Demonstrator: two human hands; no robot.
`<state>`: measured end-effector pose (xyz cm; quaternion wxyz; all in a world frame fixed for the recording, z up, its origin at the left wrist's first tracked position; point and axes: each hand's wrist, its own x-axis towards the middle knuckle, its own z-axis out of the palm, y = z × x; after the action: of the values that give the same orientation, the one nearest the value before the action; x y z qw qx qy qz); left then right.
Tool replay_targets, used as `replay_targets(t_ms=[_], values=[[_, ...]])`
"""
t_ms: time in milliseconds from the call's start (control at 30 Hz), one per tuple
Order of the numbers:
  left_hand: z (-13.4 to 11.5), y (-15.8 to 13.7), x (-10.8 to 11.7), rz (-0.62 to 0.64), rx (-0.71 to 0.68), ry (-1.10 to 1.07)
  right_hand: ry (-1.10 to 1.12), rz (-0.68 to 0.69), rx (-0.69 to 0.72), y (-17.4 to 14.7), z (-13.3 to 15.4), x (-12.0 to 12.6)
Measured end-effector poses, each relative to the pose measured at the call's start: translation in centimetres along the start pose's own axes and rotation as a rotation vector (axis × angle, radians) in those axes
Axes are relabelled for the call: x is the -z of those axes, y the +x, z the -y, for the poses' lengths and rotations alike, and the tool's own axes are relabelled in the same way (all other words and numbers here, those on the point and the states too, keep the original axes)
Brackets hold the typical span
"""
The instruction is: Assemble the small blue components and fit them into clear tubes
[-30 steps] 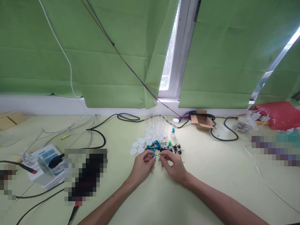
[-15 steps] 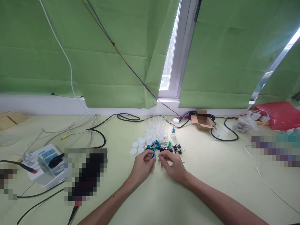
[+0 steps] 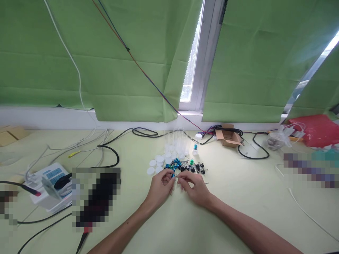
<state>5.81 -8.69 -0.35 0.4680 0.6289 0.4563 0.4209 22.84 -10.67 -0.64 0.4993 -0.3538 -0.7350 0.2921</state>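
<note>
My left hand (image 3: 161,186) is closed, with a small shiny blue part (image 3: 173,175) pinched between thumb and fingers. Close on its right, my right hand (image 3: 195,186) pinches a thin metal rod (image 3: 176,176) whose tip meets or nearly meets the blue part. Most of the rod is hidden by the fingers. Just beyond the hands lies a pile of small pieces: blue parts (image 3: 178,162), a green part (image 3: 192,162), and black knobs with metal pins (image 3: 202,171). White round caps (image 3: 153,163) lie to the left of the pile.
Clear tubes (image 3: 177,141) stand behind the pile. A capped tube (image 3: 195,145) holds a blue piece. Farther right are an open cardboard box (image 3: 230,139) and a looped black cable (image 3: 265,155). A white power strip (image 3: 51,187) with cords occupies the left side.
My right hand has shifted slightly left, bringing the rod closer to the blue part. The left hand stays almost in place.
</note>
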Motion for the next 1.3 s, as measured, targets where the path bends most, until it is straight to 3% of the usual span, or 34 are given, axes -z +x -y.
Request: replay_targets(t_ms=[400, 1300], values=[[-0.35, -0.11, 0.14, 0.041, -0.006, 0.0, 0.345, 0.074, -0.179, 0.59, 0.08, -0.17], [0.1, -0.25, 0.23, 0.058, -0.028, 0.036, 0.156, 0.017, -0.206, 0.25, -0.43, -0.27]])
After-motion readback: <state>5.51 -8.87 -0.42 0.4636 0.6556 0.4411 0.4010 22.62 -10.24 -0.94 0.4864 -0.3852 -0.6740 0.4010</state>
